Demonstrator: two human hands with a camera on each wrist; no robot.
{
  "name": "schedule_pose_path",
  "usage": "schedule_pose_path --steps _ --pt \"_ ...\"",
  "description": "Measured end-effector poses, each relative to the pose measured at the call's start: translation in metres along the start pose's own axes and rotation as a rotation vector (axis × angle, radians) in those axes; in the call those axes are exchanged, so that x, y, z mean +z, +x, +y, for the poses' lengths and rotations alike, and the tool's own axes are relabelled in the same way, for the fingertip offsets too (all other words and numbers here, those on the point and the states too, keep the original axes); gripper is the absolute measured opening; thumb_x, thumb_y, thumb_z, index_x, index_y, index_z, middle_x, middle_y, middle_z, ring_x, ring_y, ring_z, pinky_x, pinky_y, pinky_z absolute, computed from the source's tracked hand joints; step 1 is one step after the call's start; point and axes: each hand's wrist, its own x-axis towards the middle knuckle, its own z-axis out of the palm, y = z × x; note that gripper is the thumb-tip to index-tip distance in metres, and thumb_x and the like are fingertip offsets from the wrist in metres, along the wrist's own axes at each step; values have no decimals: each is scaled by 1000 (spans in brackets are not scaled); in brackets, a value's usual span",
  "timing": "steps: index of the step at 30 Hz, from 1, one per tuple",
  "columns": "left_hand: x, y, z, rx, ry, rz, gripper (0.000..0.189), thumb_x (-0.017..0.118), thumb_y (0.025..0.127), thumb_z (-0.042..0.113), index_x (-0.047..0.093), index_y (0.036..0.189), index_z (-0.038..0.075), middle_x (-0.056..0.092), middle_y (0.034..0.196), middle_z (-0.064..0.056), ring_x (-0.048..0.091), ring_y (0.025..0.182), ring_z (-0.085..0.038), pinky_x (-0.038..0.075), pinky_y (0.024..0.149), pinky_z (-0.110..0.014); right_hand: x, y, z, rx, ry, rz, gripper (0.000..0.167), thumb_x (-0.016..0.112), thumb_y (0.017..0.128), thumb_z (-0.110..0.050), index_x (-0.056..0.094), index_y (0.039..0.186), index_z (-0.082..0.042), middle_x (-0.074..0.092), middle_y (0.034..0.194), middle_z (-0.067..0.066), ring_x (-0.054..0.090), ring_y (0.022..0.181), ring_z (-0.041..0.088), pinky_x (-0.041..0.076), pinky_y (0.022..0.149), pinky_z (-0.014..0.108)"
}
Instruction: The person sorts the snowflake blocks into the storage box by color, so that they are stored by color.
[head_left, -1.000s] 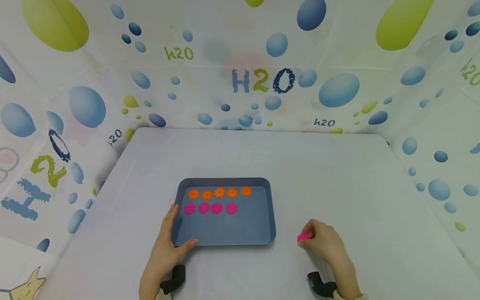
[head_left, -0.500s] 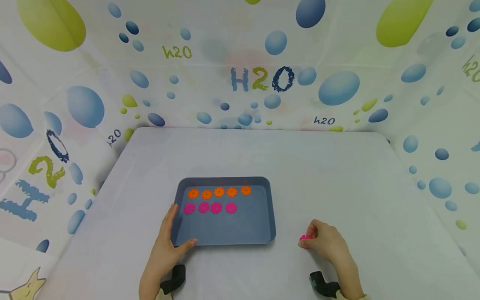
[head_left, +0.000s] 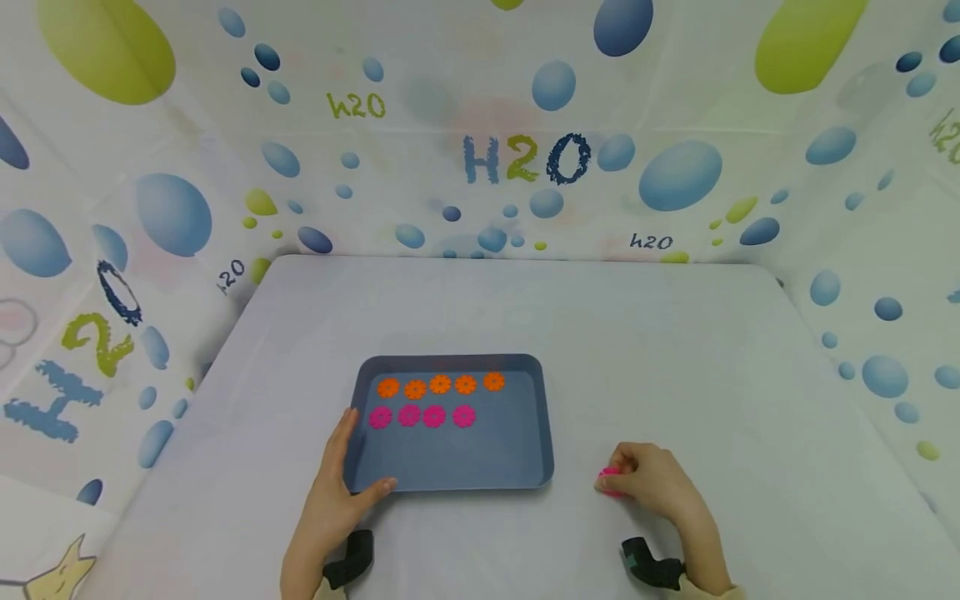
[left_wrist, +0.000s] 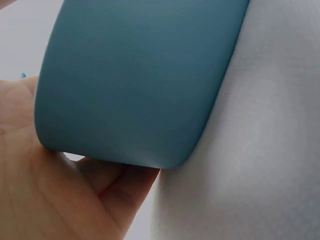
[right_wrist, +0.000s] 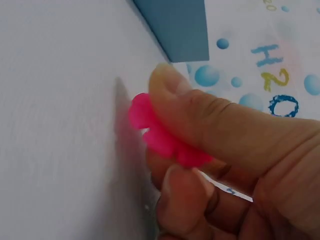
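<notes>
My left hand [head_left: 333, 492] rests against the left near corner of a blue-grey tray [head_left: 517, 471]. Its fingers lie straight along the left side, and the thumb touches the near rim. In the left wrist view the tray wall [left_wrist: 135, 85] sits between thumb and palm. To the right of the tray, my right hand [head_left: 656, 479] pinches a bright pink flower-shaped piece [right_wrist: 157, 137] between thumb and fingers, close to the table. The hand covers part of that piece. Inside the tray are a row of orange flower-shaped pieces [head_left: 440, 384] and, nearer, a row of pink ones [head_left: 434, 417].
A white cloth covers the table [head_left: 645, 342]. Behind and beside it hangs a curtain [head_left: 420, 100] printed with blue and green drops and H2O lettering. A dark strap piece [head_left: 651, 567] shows at the right wrist, another strap piece [head_left: 351, 558] at the left.
My right hand has shifted slightly to the right and nearer me, still pinching the pink piece. The left hand and the tray stay where they were.
</notes>
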Motion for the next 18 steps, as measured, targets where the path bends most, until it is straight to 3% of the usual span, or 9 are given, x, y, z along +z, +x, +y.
schedule_pose_path --steps 5,12,18 --pt "1 0 1 0 5 6 106 82 76 22 12 157 19 10 162 -20 13 145 -50 20 107 -73 -3 10 -8 -7 133 4 16 79 79 -21 67 83 -11 56 57 -1 53 55 13 39 52 24" --pt "0 0 2 -18 2 -3 106 82 77 23 12 157 19 9 163 -19 13 145 -50 20 108 -72 -11 26 -30 -64 324 -12 23 76 84 -21 70 97 -4 63 62 2 59 54 15 54 56 27" --pt "0 0 2 -14 3 -2 106 82 77 23 12 157 19 9 163 -19 13 145 -50 20 107 -73 -14 44 -50 -113 421 -41 27 71 88 -22 70 103 0 65 62 1 60 54 12 55 58 25"
